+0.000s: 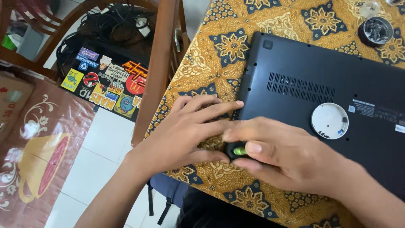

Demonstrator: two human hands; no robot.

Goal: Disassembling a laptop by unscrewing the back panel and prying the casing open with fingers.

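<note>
The bench (219, 63) fills the right half of the view, covered in a mustard-yellow batik cloth with dark blue star-shaped medallions. On it lies a black laptop turned bottom side up (320, 76), its flat plastic underside facing the ceiling, with two rows of vent slots across the middle. It reaches from the near left corner, where the hands meet, off past the right edge.

To the left of the bench stands a brown wooden chair (162, 63), and beyond it on the white tiled floor lies a second dark laptop plastered with colourful stickers (107, 82), with a tangle of black cables just behind it. At the far left edge a reddish-brown patterned mat or cloth (38, 160) covers the floor.

The left hand (185, 131) lies flat and spread at the laptop's near left corner, fingers stretched rightwards, the fingertips resting on the edge of the case. The right hand (278, 156) comes in from the right and is closed around a small screwdriver with a black and bright green handle (238, 150); thumb and forefinger pinch it right at that same corner, touching the left hand. The tip of the tool is hidden under the fingers.

A round white plastic lid (330, 120) sits on the laptop's underside, right of the hands. At the far right corner of the bench stands a small round dark tin holding shiny metal bits (375, 30).
</note>
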